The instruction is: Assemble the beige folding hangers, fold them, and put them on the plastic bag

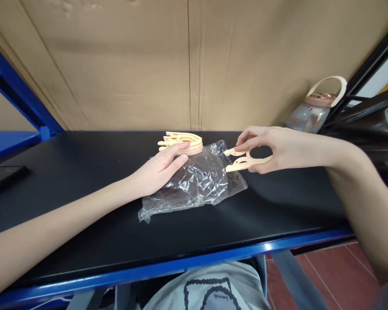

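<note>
My right hand (pixel 261 148) grips a cream plastic folding hanger (pixel 242 163), folded up, with its two arms pointing left and its round opening by my palm. A stack of several similar cream folding hangers (pixel 194 146) lies at the back middle of the table. Against the near side of that stack rests my left hand (pixel 161 170), fingers stretched out and thumb apart; its fingertips are partly hidden. A crumpled clear plastic bag (pixel 194 185) spreads flat under my left hand and beside the stack, reaching below the held hanger.
The black tabletop (pixel 93 172) has a blue metal front edge (pixel 194 260). Cardboard (pixel 126 64) stands along the back. A bottle with a looped handle (pixel 310 112) is at the back right. A dark flat object (pixel 4 176) lies at the left edge.
</note>
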A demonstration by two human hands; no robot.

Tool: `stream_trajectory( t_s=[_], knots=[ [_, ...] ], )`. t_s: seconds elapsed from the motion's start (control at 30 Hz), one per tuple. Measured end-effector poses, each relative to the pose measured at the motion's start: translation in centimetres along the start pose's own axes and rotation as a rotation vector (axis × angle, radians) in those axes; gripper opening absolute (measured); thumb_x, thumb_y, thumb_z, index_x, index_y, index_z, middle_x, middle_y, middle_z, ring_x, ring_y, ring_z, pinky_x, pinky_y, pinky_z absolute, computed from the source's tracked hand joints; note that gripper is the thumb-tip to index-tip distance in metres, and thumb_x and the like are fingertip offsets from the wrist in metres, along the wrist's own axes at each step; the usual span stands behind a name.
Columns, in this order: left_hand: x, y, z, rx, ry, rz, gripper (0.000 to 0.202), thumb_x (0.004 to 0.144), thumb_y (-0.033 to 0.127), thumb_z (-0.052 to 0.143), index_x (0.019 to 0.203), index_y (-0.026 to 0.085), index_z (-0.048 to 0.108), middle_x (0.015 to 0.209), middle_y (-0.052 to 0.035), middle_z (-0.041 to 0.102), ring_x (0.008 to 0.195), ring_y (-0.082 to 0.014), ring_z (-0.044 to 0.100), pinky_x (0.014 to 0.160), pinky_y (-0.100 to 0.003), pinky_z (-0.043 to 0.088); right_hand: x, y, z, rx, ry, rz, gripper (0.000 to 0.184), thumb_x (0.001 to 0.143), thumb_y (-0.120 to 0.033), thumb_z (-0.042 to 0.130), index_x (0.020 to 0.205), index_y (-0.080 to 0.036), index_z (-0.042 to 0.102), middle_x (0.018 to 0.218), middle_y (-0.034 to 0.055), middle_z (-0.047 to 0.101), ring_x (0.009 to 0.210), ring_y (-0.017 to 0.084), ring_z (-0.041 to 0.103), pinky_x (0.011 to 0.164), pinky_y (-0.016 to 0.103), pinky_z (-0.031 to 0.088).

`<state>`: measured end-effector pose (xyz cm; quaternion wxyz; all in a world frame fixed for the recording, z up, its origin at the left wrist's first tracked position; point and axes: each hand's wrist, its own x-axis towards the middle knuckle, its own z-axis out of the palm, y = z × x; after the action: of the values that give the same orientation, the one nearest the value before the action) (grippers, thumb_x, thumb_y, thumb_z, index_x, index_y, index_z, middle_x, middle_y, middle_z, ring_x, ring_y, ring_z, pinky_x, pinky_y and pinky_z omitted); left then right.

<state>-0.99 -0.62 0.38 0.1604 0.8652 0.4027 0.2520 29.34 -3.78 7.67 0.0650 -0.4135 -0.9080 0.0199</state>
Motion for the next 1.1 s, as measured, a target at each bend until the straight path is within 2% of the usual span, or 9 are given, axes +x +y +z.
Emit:
stream_trajectory(
  t_s=[0.1, 0.27, 0.47, 0.6, 0.67, 0.8, 0.87, 0.97, 1.1],
  knots=[
    [0.0, -0.1, 0.0, -0.003, -0.011, -0.001, 0.065, 0.096, 0.060, 0.024, 0.143, 0.018, 0.041, 0.150, -0.0067, 0.043, 0.137, -0.0257, 0.039, 0.116, -0.045, 0.028, 0.6, -0.1, 0.7, 0.015, -0.041, -0.055, 0.033, 0.079, -0.040, 0.065, 0.110, -0.030, 0.071, 0.120, 0.0018, 0.062, 0.095, 0.023, 0.065, 0.080, 0.036, 0.051],
    [-0.2, 0.2, 0.2, -0.026, -0.051, 0.049, 0.059, 0.098, 0.056, 0.027, 0.141, 0.020, 0.043, 0.149, -0.0048, 0.044, 0.137, -0.0228, 0.039, 0.117, -0.040, 0.028, 2.0, -0.9, 2.4, 0.126, 0.005, -0.160, 0.040, 0.078, -0.040, 0.067, 0.116, -0.027, 0.067, 0.123, 0.0023, 0.064, 0.108, 0.023, 0.062, 0.092, 0.036, 0.048],
    [-0.3, 0.5, 0.4, -0.022, -0.090, 0.084, 0.055, 0.099, 0.053, 0.027, 0.141, 0.020, 0.042, 0.149, -0.0046, 0.044, 0.136, -0.0204, 0.040, 0.116, -0.036, 0.028, 3.7, -1.9, 5.6, 0.279, 0.212, -0.131, 0.050, 0.081, -0.048, 0.065, 0.123, -0.022, 0.054, 0.124, 0.0056, 0.063, 0.110, 0.023, 0.061, 0.090, 0.035, 0.048],
    [-0.3, 0.4, 0.5, -0.004, -0.099, 0.086, 0.053, 0.100, 0.052, 0.026, 0.139, 0.021, 0.043, 0.149, -0.0039, 0.043, 0.137, -0.0200, 0.039, 0.116, -0.037, 0.027, 3.6, -1.4, 5.7, 0.128, 0.298, -0.032, 0.055, 0.080, -0.054, 0.064, 0.122, -0.021, 0.052, 0.124, 0.0087, 0.061, 0.112, 0.026, 0.059, 0.088, 0.038, 0.047],
    [-0.3, 0.4, 0.5, 0.015, -0.104, 0.095, 0.052, 0.100, 0.052, 0.026, 0.136, 0.022, 0.047, 0.146, -0.0033, 0.047, 0.135, -0.0201, 0.040, 0.116, -0.038, 0.028, 3.1, -0.9, 4.9, 0.034, 0.275, 0.043, 0.051, 0.078, -0.056, 0.065, 0.113, -0.020, 0.056, 0.114, 0.0087, 0.064, 0.104, 0.027, 0.061, 0.083, 0.038, 0.047],
    [-0.2, 0.3, 0.5, 0.036, -0.129, 0.114, 0.052, 0.099, 0.052, 0.025, 0.133, 0.022, 0.051, 0.144, -0.0032, 0.050, 0.134, -0.0207, 0.041, 0.116, -0.040, 0.028, 2.4, 0.1, 3.3, 0.003, 0.008, 0.052, 0.044, 0.073, -0.059, 0.068, 0.098, -0.023, 0.064, 0.099, 0.0035, 0.068, 0.090, 0.024, 0.062, 0.074, 0.034, 0.044],
    [-0.1, 0.3, 0.5, 0.043, -0.140, 0.123, 0.052, 0.100, 0.051, 0.025, 0.134, 0.022, 0.051, 0.144, -0.0033, 0.050, 0.135, -0.0212, 0.041, 0.117, -0.041, 0.028, 2.3, 0.3, 3.1, 0.020, -0.048, 0.053, 0.037, 0.074, -0.054, 0.069, 0.095, -0.023, 0.066, 0.094, 0.0024, 0.069, 0.086, 0.022, 0.062, 0.070, 0.032, 0.043],
    [-0.1, 0.3, 0.5, 0.059, -0.154, 0.133, 0.051, 0.100, 0.049, 0.025, 0.134, 0.022, 0.051, 0.144, -0.0030, 0.050, 0.135, -0.0213, 0.041, 0.117, -0.041, 0.027, 2.6, 0.3, 3.5, 0.064, -0.038, 0.046, 0.026, 0.077, -0.044, 0.068, 0.091, -0.021, 0.067, 0.089, 0.0021, 0.070, 0.081, 0.020, 0.062, 0.067, 0.029, 0.042],
    [-0.1, 0.3, 0.5, 0.076, -0.171, 0.158, 0.048, 0.101, 0.047, 0.025, 0.133, 0.023, 0.052, 0.144, -0.0013, 0.050, 0.136, -0.0198, 0.039, 0.118, -0.042, 0.025, 3.5, 0.2, 4.8, 0.167, 0.060, -0.007, 0.019, 0.081, -0.036, 0.065, 0.089, -0.019, 0.067, 0.090, 0.0027, 0.070, 0.083, 0.018, 0.063, 0.072, 0.029, 0.045]
  ],
)
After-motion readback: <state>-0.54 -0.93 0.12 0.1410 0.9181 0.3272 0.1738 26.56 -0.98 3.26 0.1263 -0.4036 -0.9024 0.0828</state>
